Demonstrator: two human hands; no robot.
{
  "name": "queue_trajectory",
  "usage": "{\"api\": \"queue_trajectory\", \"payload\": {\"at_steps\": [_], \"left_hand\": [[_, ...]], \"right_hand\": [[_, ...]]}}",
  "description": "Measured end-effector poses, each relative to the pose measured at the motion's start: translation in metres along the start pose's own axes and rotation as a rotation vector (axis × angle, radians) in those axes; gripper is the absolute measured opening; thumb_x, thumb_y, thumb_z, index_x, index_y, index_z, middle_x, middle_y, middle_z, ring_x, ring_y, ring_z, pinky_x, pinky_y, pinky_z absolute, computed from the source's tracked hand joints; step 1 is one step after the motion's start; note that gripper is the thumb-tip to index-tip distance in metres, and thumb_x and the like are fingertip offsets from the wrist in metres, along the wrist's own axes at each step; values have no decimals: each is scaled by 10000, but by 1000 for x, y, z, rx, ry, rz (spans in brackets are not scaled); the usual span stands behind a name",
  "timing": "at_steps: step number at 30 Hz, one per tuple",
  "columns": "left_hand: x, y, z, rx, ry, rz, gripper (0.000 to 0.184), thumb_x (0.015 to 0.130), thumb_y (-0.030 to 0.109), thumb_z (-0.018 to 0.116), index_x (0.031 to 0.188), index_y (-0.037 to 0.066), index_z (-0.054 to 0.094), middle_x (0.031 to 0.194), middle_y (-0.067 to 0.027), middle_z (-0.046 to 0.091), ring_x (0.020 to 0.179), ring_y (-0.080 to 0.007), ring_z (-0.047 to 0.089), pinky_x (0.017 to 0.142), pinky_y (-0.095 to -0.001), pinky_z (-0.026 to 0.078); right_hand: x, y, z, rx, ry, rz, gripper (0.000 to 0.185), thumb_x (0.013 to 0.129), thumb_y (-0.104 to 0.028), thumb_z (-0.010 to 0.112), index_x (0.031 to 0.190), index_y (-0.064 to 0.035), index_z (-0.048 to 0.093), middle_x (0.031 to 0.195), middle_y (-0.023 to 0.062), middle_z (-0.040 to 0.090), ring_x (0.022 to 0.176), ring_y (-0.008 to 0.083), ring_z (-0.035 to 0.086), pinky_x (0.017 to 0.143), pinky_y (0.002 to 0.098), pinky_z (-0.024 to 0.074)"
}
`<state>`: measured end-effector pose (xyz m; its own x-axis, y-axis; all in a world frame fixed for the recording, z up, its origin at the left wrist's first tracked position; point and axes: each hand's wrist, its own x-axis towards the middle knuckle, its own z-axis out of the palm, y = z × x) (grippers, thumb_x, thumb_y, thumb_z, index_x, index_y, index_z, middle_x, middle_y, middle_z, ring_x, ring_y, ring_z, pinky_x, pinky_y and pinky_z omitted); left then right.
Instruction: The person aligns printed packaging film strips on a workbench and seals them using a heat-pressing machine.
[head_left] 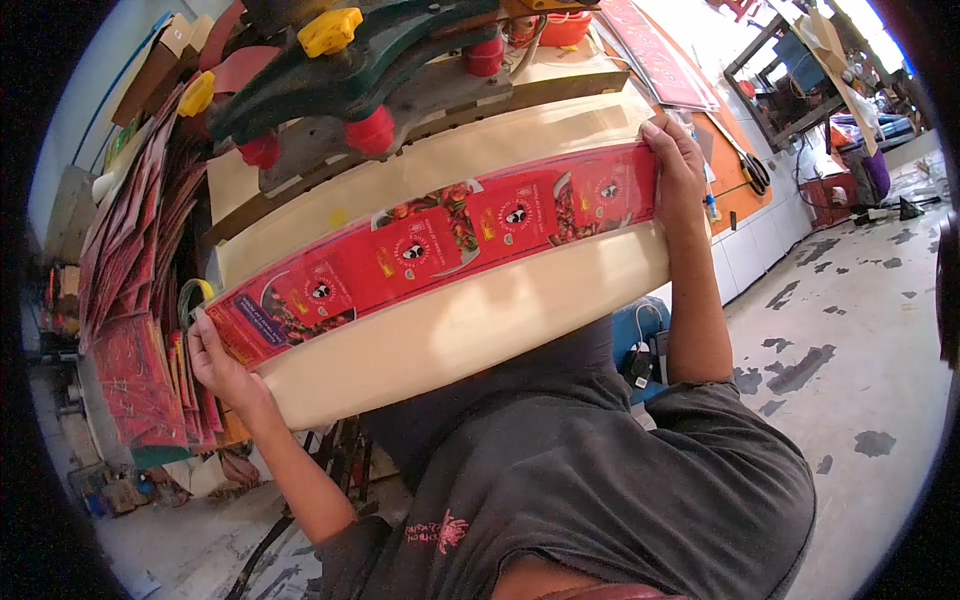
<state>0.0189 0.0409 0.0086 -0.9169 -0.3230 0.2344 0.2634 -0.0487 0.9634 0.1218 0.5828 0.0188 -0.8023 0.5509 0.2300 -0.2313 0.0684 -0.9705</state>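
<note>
A long red printed packaging strip, with food pictures and round panda logos, stretches across a cream-coloured work surface. My left hand pinches its lower left end, thumb on top. At the upper right end, my right hand has its fingers closed over the strip's edge. The strip slants upward from left to right. Just beyond it stands a dark green machine with red feet-like knobs and yellow handles.
Stacks of red printed sheets stand at the left, near a yellow-rimmed tape roll. On an orange surface at the right lie black-handled scissors. A red bowl sits behind. The floor has dark worn patches.
</note>
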Motion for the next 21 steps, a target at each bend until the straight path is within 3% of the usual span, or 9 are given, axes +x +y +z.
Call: {"api": "queue_trajectory", "payload": {"at_steps": [5,7,11,13,21], "left_hand": [[2,-4,-3,3,43,23,211,1063,252,623,988,54,625,961,-29,710,844,-105,690,790,-275,576],[9,-13,-17,-9,-10,-4,245,1062,243,610,1136,15,661,1137,-84,710,1026,-182,700,938,-346,566],[9,-12,-16,-1,-43,-12,231,1062,245,612,1104,22,658,1099,-71,707,1001,-174,698,914,-342,570],[-1,2,4,-28,41,10,205,1065,242,619,968,62,623,954,-25,703,835,-92,674,780,-269,566],[3,-6,-3,-37,13,57,187,1063,226,623,977,60,630,955,-15,693,857,-83,657,794,-260,551]], "right_hand": [[0,-3,2,-59,-1,-33,239,1029,-264,611,868,-88,615,768,-63,548,689,21,467,620,203,374],[0,-1,1,-81,-7,-38,233,1033,-269,605,898,-80,624,788,-57,564,701,22,484,633,203,393],[-3,-9,6,-72,-13,-24,226,1035,-271,601,941,-68,634,820,-46,588,720,26,509,653,204,417],[-5,-13,11,-23,-14,32,238,1048,-262,573,882,-94,601,813,-79,489,751,23,414,680,202,330],[2,8,-4,-92,-2,37,233,1042,-245,601,885,-74,619,775,-65,529,715,28,480,668,215,402]]}}
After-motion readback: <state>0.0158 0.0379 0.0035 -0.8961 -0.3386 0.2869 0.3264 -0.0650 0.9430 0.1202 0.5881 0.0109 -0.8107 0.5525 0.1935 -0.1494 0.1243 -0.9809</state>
